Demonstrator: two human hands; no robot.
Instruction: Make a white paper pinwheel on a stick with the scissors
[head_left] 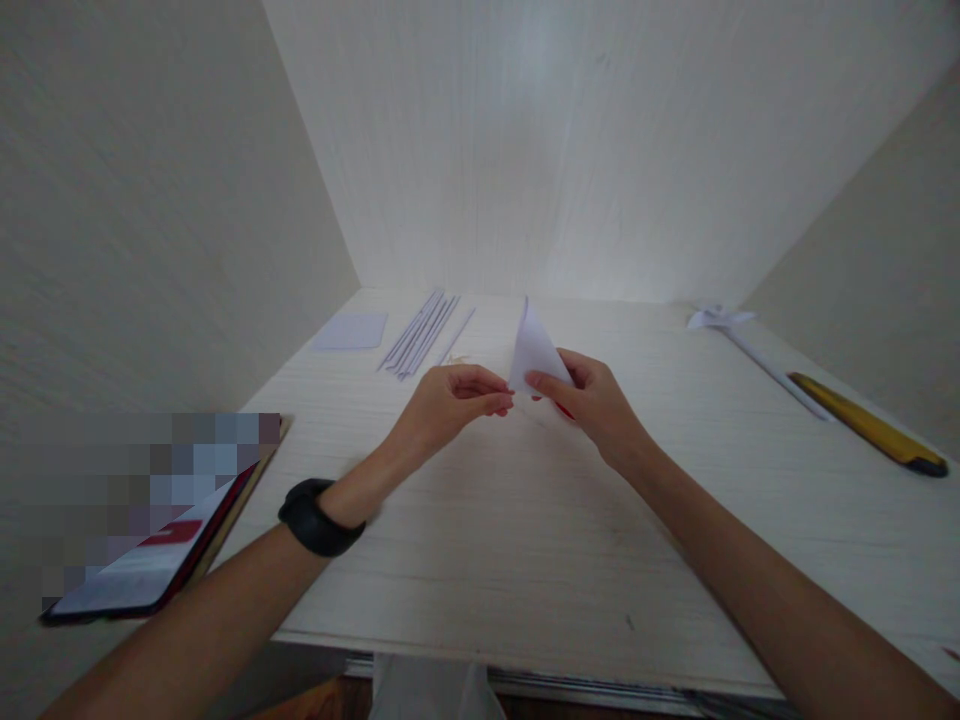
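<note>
A folded piece of white paper (537, 350) is held up over the middle of the table, its pointed end upward. My right hand (592, 395) grips its lower right part, thumb on the near face and fingers behind. My left hand (465, 395) pinches the paper's lower left corner between thumb and fingertips. A small red thing (565, 411) shows just under my right thumb; most of it is hidden, so its kind cannot be made out.
Several thin paper sticks (420, 335) lie behind my left hand, beside a flat white sheet (350, 331). At the right are a paper pinwheel (721, 318) on a white stick and a yellow utility knife (862, 420). A partly blurred flat item (180, 550) lies at the left edge.
</note>
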